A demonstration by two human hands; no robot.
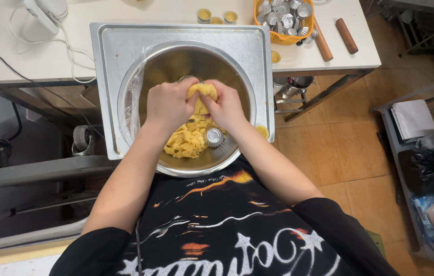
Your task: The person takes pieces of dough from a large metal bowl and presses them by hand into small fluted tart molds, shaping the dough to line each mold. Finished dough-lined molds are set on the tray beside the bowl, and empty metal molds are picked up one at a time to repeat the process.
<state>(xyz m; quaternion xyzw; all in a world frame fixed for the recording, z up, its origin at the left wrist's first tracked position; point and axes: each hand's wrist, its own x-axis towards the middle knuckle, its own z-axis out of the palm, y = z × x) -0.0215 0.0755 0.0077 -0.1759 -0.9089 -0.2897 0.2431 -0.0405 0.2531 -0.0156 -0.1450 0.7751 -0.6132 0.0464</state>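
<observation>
I see my left hand (168, 105) and right hand (225, 108) both closed on a lump of yellow dough (202, 93), pinched between them above the round steel mixing bowl (140, 76), the loose crumbly dough (190, 139) lying below.

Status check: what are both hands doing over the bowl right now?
Left hand and right hand both pinching a lump of yellow dough above the steel bowl. More dough and a small fluted tin beneath. Nothing obstructing.
</observation>
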